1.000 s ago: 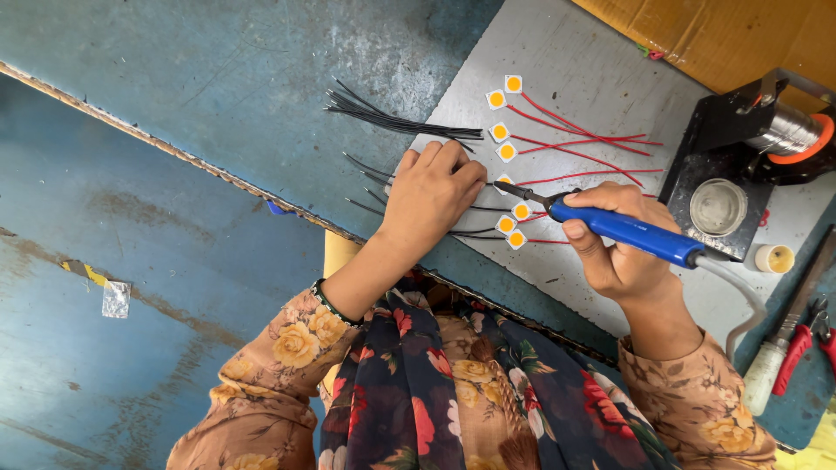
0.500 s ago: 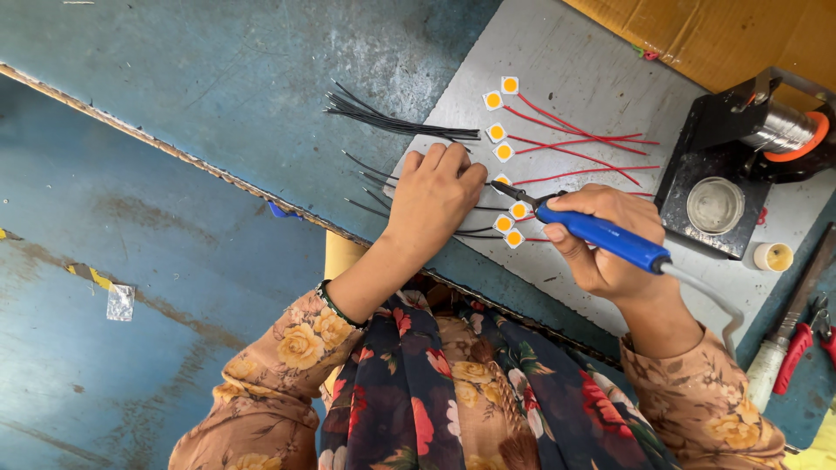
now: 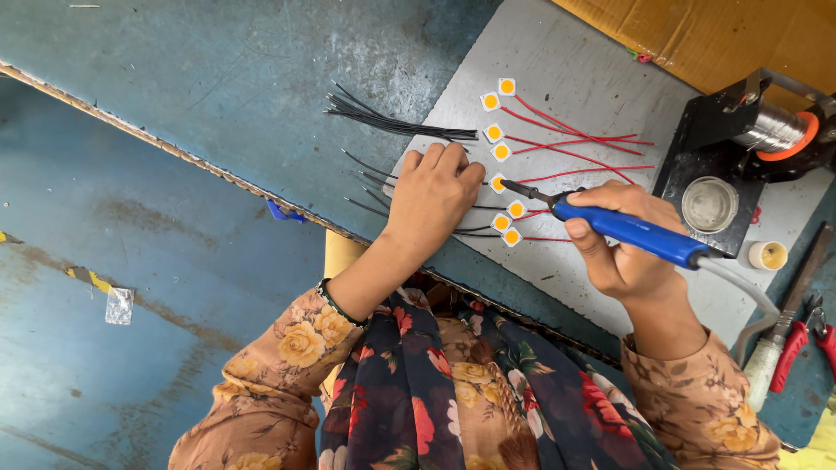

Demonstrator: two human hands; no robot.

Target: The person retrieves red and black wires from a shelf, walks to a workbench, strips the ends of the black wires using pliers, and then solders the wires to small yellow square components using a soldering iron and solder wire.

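Fingers of the right hand (image 3: 623, 248) are clenched around the blue soldering iron (image 3: 629, 231), its tip touching a small yellow chip (image 3: 497, 184) in the row on the grey desk (image 3: 592, 70). Left hand (image 3: 431, 196) lies flat, pressing thin black wires (image 3: 366, 165) beside that chip, gripping nothing. I judge the chips light and fragile, the wires limp, and the iron best held by its handle

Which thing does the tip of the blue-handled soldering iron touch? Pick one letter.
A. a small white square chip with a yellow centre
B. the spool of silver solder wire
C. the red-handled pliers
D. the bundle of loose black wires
A: the blue-handled soldering iron, held in the right hand, has its tip on a small white square chip with a yellow centre.
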